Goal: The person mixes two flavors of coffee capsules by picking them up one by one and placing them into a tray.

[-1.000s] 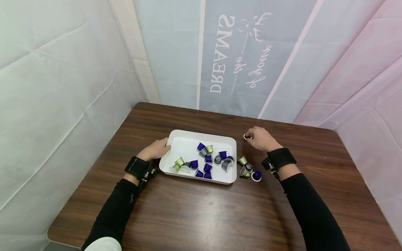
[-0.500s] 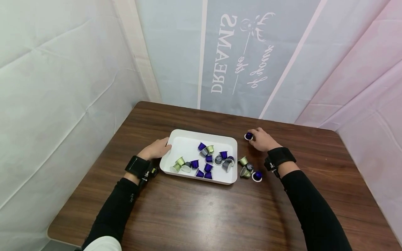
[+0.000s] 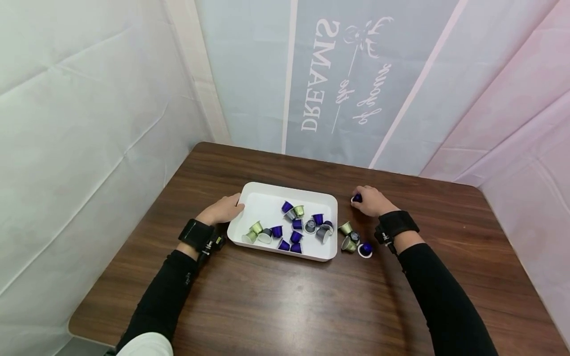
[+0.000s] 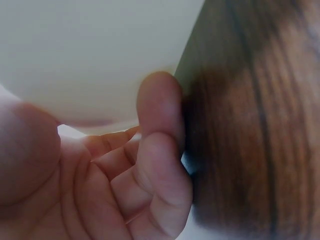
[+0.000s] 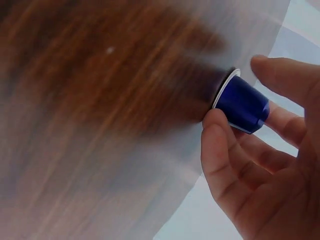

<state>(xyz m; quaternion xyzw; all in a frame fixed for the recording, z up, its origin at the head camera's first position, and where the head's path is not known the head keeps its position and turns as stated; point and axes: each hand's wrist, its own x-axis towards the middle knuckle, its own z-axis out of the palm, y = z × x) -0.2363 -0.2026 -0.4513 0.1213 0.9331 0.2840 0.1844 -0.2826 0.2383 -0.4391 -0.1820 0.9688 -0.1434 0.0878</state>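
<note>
The white tray (image 3: 267, 198) holds several coffee capsules, among them blue, green and grey ones. My left hand (image 3: 222, 210) grips its left end, the fingers curled under the wall in the left wrist view, with the table (image 4: 240, 135) beside them. Right of the tray's far corner, my right hand (image 3: 373, 201) has its fingers curled round a blue coffee capsule (image 5: 241, 105). That capsule stands rim down at the tabletop. In the right wrist view one digit lies a little apart from the capsule's upper side, while other fingers touch it below and behind.
Beside the tray's right end sit green capsules (image 3: 345, 228), a grey capsule (image 3: 355, 237) and another blue capsule (image 3: 366, 249). Fabric with lettering hangs behind the far table edge, and a white sheet (image 3: 89, 148) hangs on the left.
The right hand has come slightly toward the body and right, and the blue capsule has shifted with it. The left hand keeps its hold on the tray. The view has drifted slightly.
</note>
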